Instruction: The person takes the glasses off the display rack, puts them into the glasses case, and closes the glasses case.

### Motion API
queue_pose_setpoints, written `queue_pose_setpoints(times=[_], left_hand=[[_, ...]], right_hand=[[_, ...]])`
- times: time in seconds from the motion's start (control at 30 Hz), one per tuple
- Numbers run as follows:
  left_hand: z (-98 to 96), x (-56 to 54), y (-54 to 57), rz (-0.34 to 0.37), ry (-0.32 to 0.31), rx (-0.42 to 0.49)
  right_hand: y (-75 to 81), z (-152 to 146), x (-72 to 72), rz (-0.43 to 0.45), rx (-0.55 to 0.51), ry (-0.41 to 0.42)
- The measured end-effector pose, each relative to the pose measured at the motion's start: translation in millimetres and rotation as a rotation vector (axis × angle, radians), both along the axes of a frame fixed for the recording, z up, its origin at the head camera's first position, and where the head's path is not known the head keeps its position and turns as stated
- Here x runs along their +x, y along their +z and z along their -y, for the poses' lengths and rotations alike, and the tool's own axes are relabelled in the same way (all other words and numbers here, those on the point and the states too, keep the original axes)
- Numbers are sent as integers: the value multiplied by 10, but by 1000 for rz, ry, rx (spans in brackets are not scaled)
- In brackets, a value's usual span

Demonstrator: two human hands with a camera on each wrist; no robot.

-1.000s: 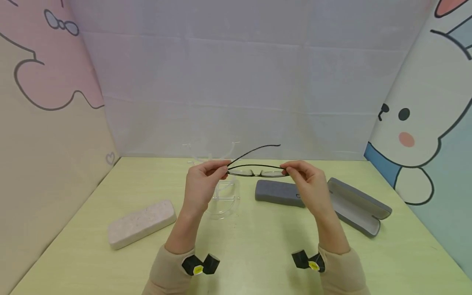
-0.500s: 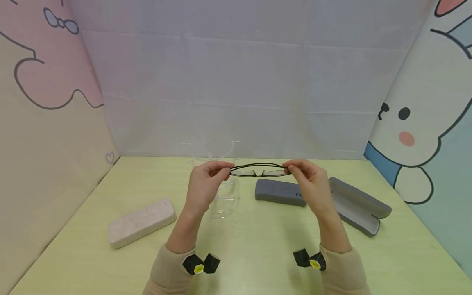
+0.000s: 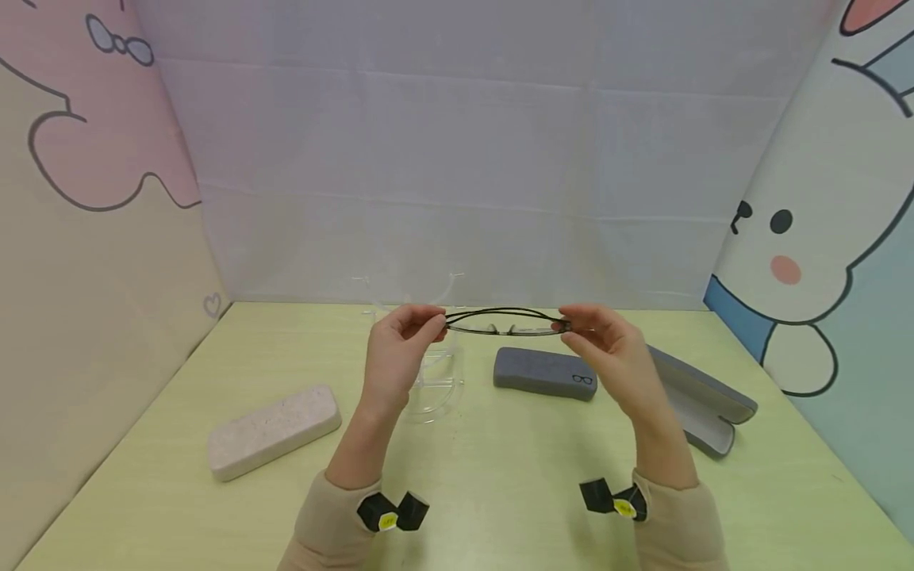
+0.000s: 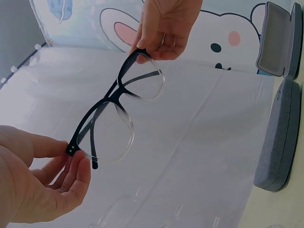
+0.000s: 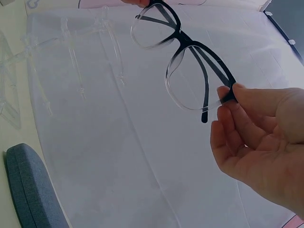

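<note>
A pair of eyeglasses with a black upper frame and clear lower rims is held above the table between both hands. Its two temples lie folded across behind the lenses. At one hinge corner my left hand pinches the frame between thumb and fingers. My right hand has thumb and fingertips on the opposite hinge corner, seen closely in the right wrist view. Beyond the left hand stands a clear display rack, partly hidden by that hand. Below and past the glasses lies a closed grey glasses case.
An open grey glasses case lies at the right, partly behind the right hand. At the left is a closed, pale speckled glasses case. A white cloth backdrop and printed side panels surround the pale yellow-green table.
One temple stuck out a second ago; it has folded in, so both now cross behind the lenses. The right hand has shifted slightly right, its fingers spread a little wider. The glasses have risen slightly.
</note>
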State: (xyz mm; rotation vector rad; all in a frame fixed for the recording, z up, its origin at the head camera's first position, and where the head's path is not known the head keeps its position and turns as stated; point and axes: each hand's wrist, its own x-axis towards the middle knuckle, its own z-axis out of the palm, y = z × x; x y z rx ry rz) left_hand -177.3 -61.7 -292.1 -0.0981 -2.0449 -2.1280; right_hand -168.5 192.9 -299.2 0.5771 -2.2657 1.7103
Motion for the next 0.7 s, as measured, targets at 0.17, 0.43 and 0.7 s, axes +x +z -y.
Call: queue_pose_setpoints(times=[0.17, 0.43, 0.7], left_hand=[[-36, 0, -34, -18, -33, 60], [-130, -29, -103, -53, -59, 53], [-270, -77, -205, -40, -55, -44]], right_hand=[[0, -36, 14, 5, -35, -36], [-39, -125, 32, 0, -21, -84], [-106, -245, 90, -2, 78, -168]])
